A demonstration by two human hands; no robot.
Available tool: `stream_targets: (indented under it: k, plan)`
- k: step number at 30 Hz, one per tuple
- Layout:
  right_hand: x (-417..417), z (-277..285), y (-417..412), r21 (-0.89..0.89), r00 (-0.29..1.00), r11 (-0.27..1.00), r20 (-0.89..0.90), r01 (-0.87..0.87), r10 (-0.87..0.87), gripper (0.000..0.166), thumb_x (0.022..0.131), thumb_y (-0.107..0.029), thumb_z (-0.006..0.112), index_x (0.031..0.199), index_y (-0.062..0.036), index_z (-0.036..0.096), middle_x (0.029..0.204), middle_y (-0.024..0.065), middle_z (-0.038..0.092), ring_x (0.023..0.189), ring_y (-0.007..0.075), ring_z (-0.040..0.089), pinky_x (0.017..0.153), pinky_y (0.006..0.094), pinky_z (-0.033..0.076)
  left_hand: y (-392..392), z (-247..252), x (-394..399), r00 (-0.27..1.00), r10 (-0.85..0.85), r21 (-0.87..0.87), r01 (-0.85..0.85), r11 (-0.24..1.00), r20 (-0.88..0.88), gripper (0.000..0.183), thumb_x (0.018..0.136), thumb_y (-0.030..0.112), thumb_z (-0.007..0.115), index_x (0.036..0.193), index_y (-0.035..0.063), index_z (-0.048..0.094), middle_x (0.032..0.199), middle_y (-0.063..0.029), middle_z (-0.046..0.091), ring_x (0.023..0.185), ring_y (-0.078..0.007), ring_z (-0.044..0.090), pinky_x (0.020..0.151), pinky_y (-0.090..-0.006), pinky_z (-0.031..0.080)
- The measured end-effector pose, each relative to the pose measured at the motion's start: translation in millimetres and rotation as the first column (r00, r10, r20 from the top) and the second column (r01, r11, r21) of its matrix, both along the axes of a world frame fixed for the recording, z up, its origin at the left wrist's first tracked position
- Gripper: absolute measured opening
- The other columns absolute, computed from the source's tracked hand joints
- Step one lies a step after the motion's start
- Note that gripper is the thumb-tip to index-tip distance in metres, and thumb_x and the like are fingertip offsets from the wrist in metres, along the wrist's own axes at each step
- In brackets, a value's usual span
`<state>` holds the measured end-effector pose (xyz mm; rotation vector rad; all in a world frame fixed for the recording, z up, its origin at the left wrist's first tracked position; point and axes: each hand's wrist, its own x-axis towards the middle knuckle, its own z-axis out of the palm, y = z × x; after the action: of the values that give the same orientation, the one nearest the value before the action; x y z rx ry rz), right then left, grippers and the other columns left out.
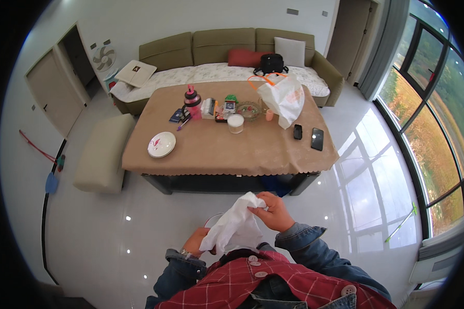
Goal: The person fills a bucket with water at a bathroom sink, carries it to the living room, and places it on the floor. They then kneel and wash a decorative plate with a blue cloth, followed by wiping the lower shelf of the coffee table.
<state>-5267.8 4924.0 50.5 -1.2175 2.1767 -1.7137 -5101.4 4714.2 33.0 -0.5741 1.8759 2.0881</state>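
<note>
A thin white cloth or tissue sheet (pixel 237 226) hangs crumpled between my two hands, close in front of my body. My right hand (pixel 273 212) pinches its upper right corner between thumb and fingers. Lower down, my left hand (pixel 196 241) grips the left edge, its fingertips partly hidden behind the sheet. Behind the sheet shows part of a round white container with a red rim (pixel 213 220); the sheet covers the rest of it.
Ahead stands a table with a brown cover (pixel 208 150). On it are a plate (pixel 161 145), a pink bottle (pixel 192 102), a lidded jar (pixel 236 123), a white plastic bag (pixel 284 100) and a phone (pixel 317 139). A beige ottoman (pixel 102 154) is left; a green-handled squeegee (pixel 401 223) lies right.
</note>
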Motion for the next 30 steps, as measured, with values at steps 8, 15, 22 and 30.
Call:
stream_targets:
  k: [8, 15, 22, 30]
  plan:
    - [9, -13, 11, -0.081, 0.62, 0.996, 0.784, 0.042, 0.038, 0.029, 0.093, -0.028, 0.051, 0.088, -0.0019, 0.062, 0.073, 0.0028, 0.061, 0.062, 0.013, 0.057, 0.057, 0.0268, 0.048, 7, 18, -15, 0.959, 0.11, 0.293, -0.03, 0.956, -0.261, 0.054, 0.087, 0.024, 0.057, 0.132, 0.0005, 0.039, 0.126, -0.0097, 0.051, 0.115, -0.0184, 0.048, 0.097, -0.0317, 0.037]
    - [15, -3, 22, -0.202, 0.398, 0.95, 0.912, 0.238, 0.094, 0.024, 0.092, -0.027, 0.052, 0.091, -0.0034, 0.06, 0.077, 0.0043, 0.06, 0.064, 0.0149, 0.057, 0.058, 0.0285, 0.047, 33, -3, -17, 0.949, 0.142, 0.645, 0.077, 0.76, -0.281, 0.089, 0.078, 0.044, 0.065, 0.141, 0.0019, 0.018, 0.142, -0.0104, 0.031, 0.127, -0.0226, 0.036, 0.103, -0.0372, 0.03]
    - [20, -15, 37, -0.119, 0.406, 0.973, 0.914, 0.195, 0.03, 0.027, 0.091, -0.027, 0.052, 0.098, -0.002, 0.06, 0.084, 0.0068, 0.064, 0.07, 0.0174, 0.061, 0.06, 0.0294, 0.049, 48, -34, -24, 0.921, 0.353, 0.398, -0.265, 0.878, -0.166, 0.043, 0.09, 0.016, 0.051, 0.129, -0.0017, 0.04, 0.126, -0.012, 0.05, 0.114, -0.0245, 0.049, 0.098, -0.0378, 0.039]
    - [-4, -2, 85, -0.091, 0.537, 0.991, 0.843, 0.096, 0.026, 0.023, 0.089, -0.014, 0.052, 0.104, 0.0012, 0.06, 0.094, 0.0096, 0.065, 0.079, 0.0189, 0.063, 0.066, 0.0284, 0.051, -5, -27, -17, 0.801, 0.422, 0.338, -0.292, 0.895, -0.424, 0.034, 0.084, 0.019, 0.048, 0.112, -0.0005, 0.055, 0.11, -0.0103, 0.06, 0.099, -0.0238, 0.057, 0.089, -0.0353, 0.043]
